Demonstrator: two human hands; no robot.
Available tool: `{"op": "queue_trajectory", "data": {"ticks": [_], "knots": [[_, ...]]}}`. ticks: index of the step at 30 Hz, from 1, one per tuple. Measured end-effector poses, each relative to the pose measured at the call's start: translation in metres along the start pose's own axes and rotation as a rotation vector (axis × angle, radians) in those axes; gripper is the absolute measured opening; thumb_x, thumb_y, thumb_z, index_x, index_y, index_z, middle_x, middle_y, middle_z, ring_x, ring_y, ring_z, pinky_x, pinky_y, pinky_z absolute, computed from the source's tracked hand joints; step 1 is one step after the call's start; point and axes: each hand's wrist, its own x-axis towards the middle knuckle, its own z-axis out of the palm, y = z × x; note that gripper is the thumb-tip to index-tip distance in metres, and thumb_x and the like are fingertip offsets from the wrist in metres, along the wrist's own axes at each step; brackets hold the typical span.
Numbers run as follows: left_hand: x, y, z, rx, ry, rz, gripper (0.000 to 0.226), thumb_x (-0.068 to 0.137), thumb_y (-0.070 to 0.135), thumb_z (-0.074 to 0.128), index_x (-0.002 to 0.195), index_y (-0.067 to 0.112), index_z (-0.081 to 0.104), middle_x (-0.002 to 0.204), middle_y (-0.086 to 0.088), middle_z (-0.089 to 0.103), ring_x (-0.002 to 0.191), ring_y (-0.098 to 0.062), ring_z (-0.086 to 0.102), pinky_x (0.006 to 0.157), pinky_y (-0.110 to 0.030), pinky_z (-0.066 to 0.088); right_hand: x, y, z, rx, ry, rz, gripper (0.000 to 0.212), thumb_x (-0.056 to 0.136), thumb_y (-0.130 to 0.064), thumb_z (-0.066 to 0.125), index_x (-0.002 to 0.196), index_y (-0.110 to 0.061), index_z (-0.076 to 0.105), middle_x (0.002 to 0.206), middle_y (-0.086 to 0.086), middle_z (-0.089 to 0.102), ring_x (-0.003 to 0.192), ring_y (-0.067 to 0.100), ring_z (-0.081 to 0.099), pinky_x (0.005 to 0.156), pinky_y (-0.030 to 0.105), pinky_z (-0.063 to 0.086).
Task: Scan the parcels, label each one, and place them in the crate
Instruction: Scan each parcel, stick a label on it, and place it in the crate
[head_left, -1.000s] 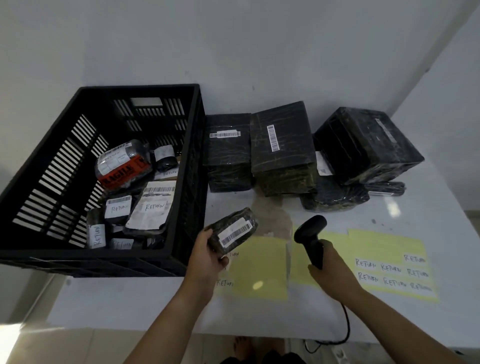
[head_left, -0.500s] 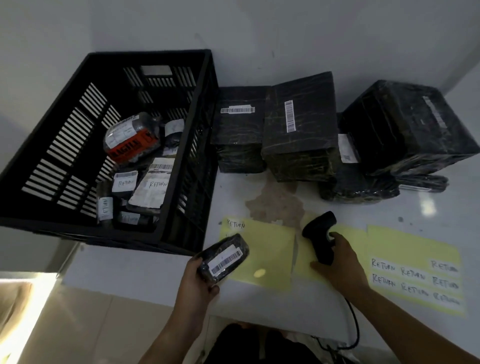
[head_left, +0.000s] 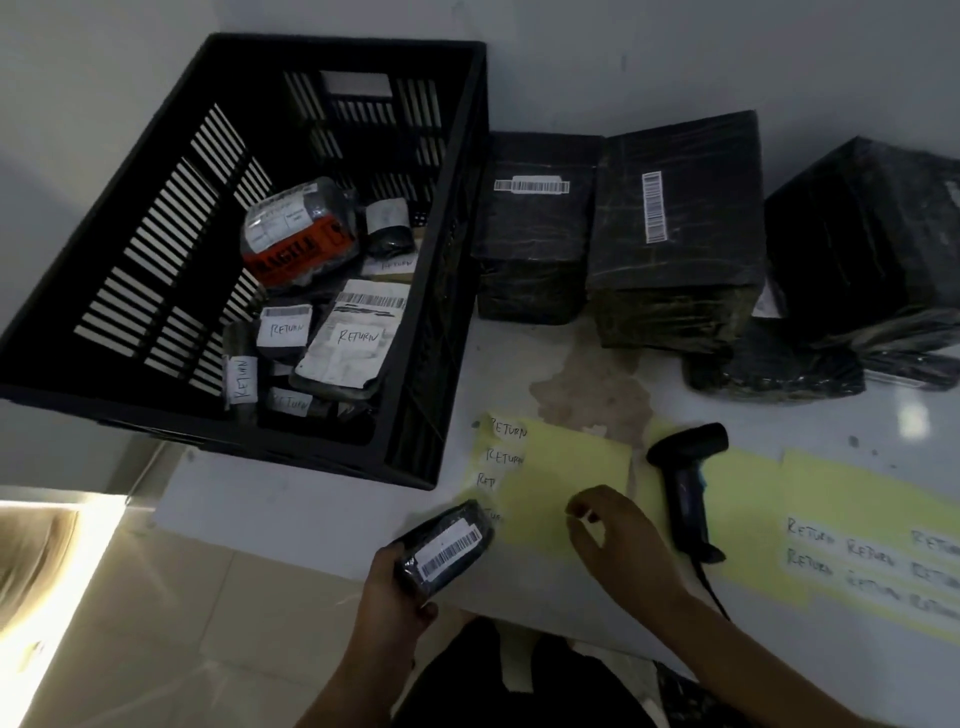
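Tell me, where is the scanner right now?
In the head view the scanner lies on the table, right of centre, just right of the right hand and nearer than the wrapped boxes.

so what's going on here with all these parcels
A person is working through parcels at a white table. Their left hand grips a small black wrapped parcel with a white barcode label, while the right hand hovers empty over a yellow sheet of RETURN stickers. The black handheld scanner lies on the table beside it. The black slatted plastic crate holds several parcels labelled RETURN; big black wrapped boxes wait behind.
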Motion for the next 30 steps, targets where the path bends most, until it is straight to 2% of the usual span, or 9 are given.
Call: {"op": "queue_trajectory", "data": {"ticks": [2, 7, 9, 12, 14, 18, 22, 26, 30], "knots": [[0.001, 0.002, -0.006, 0.030, 0.003, 0.007, 0.025, 0.103, 0.012, 0.041, 0.091, 0.015, 0.063, 0.072, -0.003, 0.067, 0.073, -0.021, 0.050, 0.060, -0.031, 0.025, 0.019, -0.014, 0.019, 0.096, -0.044, 0.071, 0.002, 0.093, -0.024, 0.065, 0.093, -0.023, 0.064, 0.090, -0.013, 0.061, 0.082, 0.000, 0.056, 0.070, 0.018, 0.042], [0.013, 0.010, -0.025, 0.129, -0.002, -0.038, 0.016, 0.095, 0.028, 0.052, 0.099, 0.018, 0.063, 0.090, -0.008, 0.063, 0.080, -0.024, 0.048, 0.065, -0.033, 0.028, 0.062, -0.044, 0.047, 0.181, -0.113, 0.424, 0.033, 0.089, -0.050, 0.065, 0.084, -0.018, 0.059, 0.077, -0.007, 0.060, 0.070, 0.005, 0.056, 0.057, 0.018, 0.039], [0.016, 0.014, -0.031, 0.122, -0.021, -0.060, 0.018, 0.097, 0.030, 0.049, 0.095, 0.019, 0.064, 0.089, -0.006, 0.063, 0.079, -0.023, 0.048, 0.065, -0.033, 0.028, 0.072, -0.050, 0.054, 0.169, -0.081, 0.520, 0.043, 0.086, -0.058, 0.064, 0.075, -0.017, 0.054, 0.071, -0.003, 0.059, 0.067, 0.010, 0.056, 0.059, 0.025, 0.044], [0.021, 0.019, -0.040, 0.183, -0.033, -0.002, 0.018, 0.085, 0.031, 0.056, 0.100, 0.023, 0.063, 0.102, -0.009, 0.064, 0.091, -0.027, 0.052, 0.072, -0.033, 0.034, 0.082, -0.058, 0.062, 0.081, -0.073, 0.643, 0.049, 0.080, -0.066, 0.065, 0.071, -0.019, 0.055, 0.072, -0.002, 0.061, 0.073, 0.017, 0.061, 0.070, 0.030, 0.048], [0.024, 0.024, -0.046, 0.181, -0.027, -0.026, 0.025, 0.081, 0.035, 0.058, 0.102, 0.023, 0.063, 0.105, -0.009, 0.064, 0.094, -0.027, 0.053, 0.074, -0.033, 0.035, 0.085, -0.064, 0.066, -0.001, -0.101, 0.683, 0.039, 0.078, -0.061, 0.067, 0.073, -0.023, 0.060, 0.077, -0.004, 0.065, 0.078, 0.019, 0.062, 0.080, 0.031, 0.049], [0.033, 0.029, -0.052, 0.203, -0.051, -0.046, 0.023, 0.102, 0.025, 0.043, 0.101, 0.023, 0.066, 0.102, -0.007, 0.067, 0.092, -0.026, 0.055, 0.072, -0.033, 0.035, 0.085, -0.069, 0.068, 0.021, -0.104, 0.720, 0.022, 0.081, -0.045, 0.067, 0.080, -0.023, 0.070, 0.080, -0.004, 0.067, 0.080, 0.022, 0.062, 0.087, 0.034, 0.048], [0.035, 0.034, -0.053, 0.215, -0.102, -0.055, 0.026, 0.099, 0.028, 0.047, 0.102, 0.020, 0.071, 0.090, -0.002, 0.070, 0.085, -0.023, 0.053, 0.067, -0.033, 0.034, 0.083, -0.067, 0.066, 0.081, -0.130, 0.709, 0.016, 0.083, -0.037, 0.063, 0.071, -0.027, 0.061, 0.080, -0.004, 0.066, 0.083, 0.024, 0.063, 0.093, 0.044, 0.050], [0.038, 0.038, -0.052, 0.244, -0.145, -0.036, 0.030, 0.096, 0.034, 0.047, 0.105, 0.021, 0.073, 0.094, -0.002, 0.070, 0.086, -0.021, 0.054, 0.066, -0.031, 0.036, 0.082, -0.065, 0.065, 0.164, -0.127, 0.681, 0.009, 0.086, -0.031, 0.058, 0.077, -0.029, 0.058, 0.087, 0.001, 0.066, 0.089, 0.029, 0.063, 0.092, 0.048, 0.050], [0.039, 0.043, -0.052, 0.262, -0.163, -0.024, 0.031, 0.098, 0.033, 0.047, 0.107, 0.023, 0.075, 0.099, -0.003, 0.073, 0.093, -0.023, 0.059, 0.072, -0.032, 0.039, 0.080, -0.070, 0.064, 0.214, -0.094, 0.699, 0.017, 0.092, -0.029, 0.054, 0.079, -0.018, 0.057, 0.081, 0.004, 0.061, 0.083, 0.028, 0.060, 0.078, 0.037, 0.046]]}}
